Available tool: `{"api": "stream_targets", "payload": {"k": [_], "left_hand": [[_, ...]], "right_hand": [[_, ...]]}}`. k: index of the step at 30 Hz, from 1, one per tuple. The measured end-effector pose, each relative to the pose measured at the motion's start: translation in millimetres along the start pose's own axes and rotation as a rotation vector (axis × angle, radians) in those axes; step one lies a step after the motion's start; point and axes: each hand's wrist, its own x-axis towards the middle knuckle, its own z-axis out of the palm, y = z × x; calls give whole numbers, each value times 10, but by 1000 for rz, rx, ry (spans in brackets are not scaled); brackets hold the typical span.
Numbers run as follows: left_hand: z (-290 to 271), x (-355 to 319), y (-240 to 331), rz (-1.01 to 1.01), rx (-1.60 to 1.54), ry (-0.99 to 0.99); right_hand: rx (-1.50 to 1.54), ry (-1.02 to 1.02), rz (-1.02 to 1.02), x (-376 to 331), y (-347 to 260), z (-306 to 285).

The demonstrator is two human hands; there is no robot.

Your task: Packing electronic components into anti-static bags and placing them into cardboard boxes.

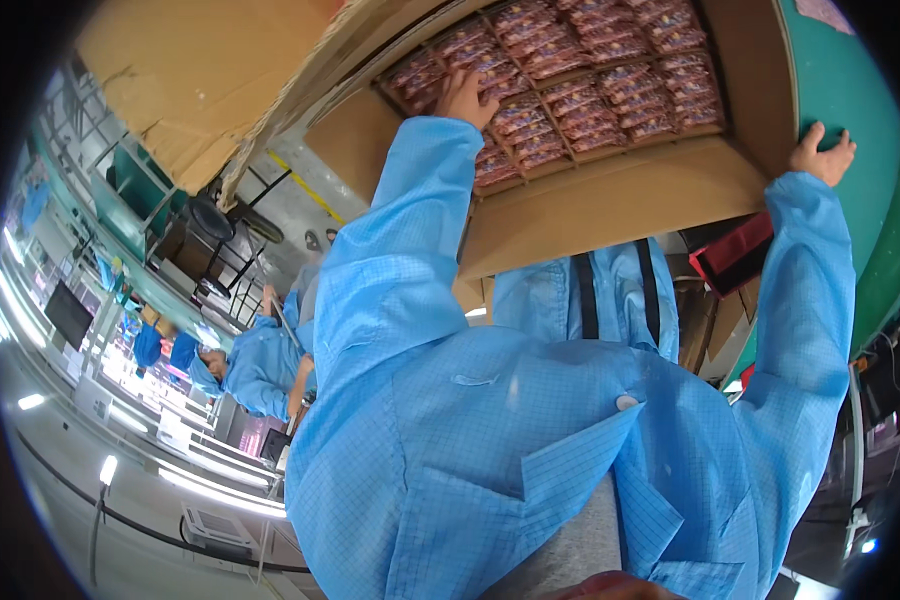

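A large cardboard box (610, 190) stands in front of me with its flaps folded out. Cardboard dividers split its inside into compartments filled with rows of small pink-and-red packets (580, 110). Over the packets at the box's left side reaches my left hand (463, 100), its fingers spread and nothing seen in its grip. Whether its fingertips press on the packets I cannot tell. Just outside the box's right wall, my right hand (823, 157) is open above the green tabletop (845, 75), fingers apart and holding nothing.
Another big cardboard piece (190, 90) rises at upper left. A red bin (732, 252) sits below the box's right side. To the left, a co-worker in blue (265, 365) holds a pole near a black stool (212, 218), with lit workbenches beyond.
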Motion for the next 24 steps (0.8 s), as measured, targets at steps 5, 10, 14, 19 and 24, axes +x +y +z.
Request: {"api": "stream_targets", "payload": {"k": [5, 10, 14, 19, 24], "left_hand": [[157, 173, 84, 8, 129, 48], [187, 162, 464, -146, 192, 76], [264, 345, 752, 151, 34, 225], [406, 594, 1135, -3, -11, 47], [443, 612, 1443, 67, 208, 238]], "right_hand": [[-9, -24, 24, -20, -122, 46], [-18, 10, 21, -24, -58, 54], [-21, 41, -1, 7, -133, 52], [-33, 57, 11, -12, -136, 38], [-76, 81, 4, 10, -139, 13]]}}
